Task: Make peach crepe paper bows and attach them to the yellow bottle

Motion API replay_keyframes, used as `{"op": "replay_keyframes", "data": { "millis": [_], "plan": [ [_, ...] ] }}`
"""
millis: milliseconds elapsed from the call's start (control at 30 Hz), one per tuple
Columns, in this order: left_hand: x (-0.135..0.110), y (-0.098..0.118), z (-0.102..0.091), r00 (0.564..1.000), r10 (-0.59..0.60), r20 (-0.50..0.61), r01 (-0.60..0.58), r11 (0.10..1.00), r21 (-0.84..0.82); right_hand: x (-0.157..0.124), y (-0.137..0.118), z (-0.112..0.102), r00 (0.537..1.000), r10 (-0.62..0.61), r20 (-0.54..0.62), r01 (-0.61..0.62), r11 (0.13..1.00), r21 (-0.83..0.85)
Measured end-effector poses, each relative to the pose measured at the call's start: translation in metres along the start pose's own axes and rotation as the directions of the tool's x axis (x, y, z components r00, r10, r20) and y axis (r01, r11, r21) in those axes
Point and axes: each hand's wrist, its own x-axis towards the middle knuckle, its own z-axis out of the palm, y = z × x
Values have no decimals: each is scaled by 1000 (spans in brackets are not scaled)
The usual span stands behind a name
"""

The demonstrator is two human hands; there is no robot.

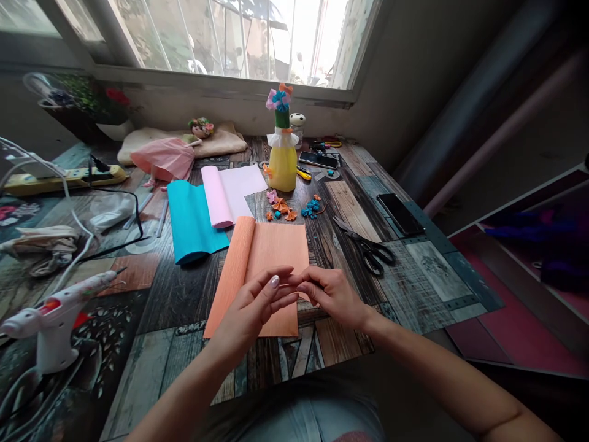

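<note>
light: daylight from window (239, 37), blown out | room corners dim | edges wide-angle bent | focus: sharp

Bench (427, 276) is pretty cluttered, wood-plank pattern top. A white hot glue gun (55, 313) stands at the left edge, with a yellow power strip (64, 179) further back. Mid-bench there's a teal crepe paper roll (193, 224) just beside a pink crepe paper roll (230, 193), both partly unrolled. Behind them is a yellow bottle (282, 161) dressed up with a white collar and paper flowers on top. Little orange paper bows (280, 210) and blue bits (311, 207) lie scattered in front of it. Black scissors (365, 245) lie open to the right, a dark phone (399, 213) just beyond them. There's crumpled pink paper (164, 158) and a beige cloth (216, 142) under the window (230, 37).
</note>
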Motion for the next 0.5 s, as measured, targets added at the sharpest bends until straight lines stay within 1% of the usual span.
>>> {"op": "replay_keyframes", "data": {
  "millis": [67,133,167,267,333,400,433,500],
  "plan": [
    [0,5,-1,999,-6,34,3,995,101,-2,7,-6,996,-57,-67,48,990,-131],
    [0,9,-6,999,-17,47,7,978,206,-2,16,-15,984,-79,-162,41,973,-226],
    [-1,11,-9,998,-27,49,15,973,232,-2,21,-22,974,-79,-215,23,967,-254],
    [-3,14,-22,999,-37,26,30,973,230,4,37,-48,924,-78,-375,-55,942,-331],
    [-4,16,-31,1000,-15,-12,18,973,231,9,46,-65,880,-73,-468,-108,931,-348],
    [-5,19,-36,999,0,-43,10,971,238,14,52,-77,858,-59,-510,-141,929,-343],
    [-5,20,-37,999,5,-52,7,970,243,17,54,-81,863,-44,-504,-149,930,-336],
    [-5,22,-39,998,15,-57,1,965,261,21,58,-87,888,-14,-459,-150,936,-319]
  ]
}}
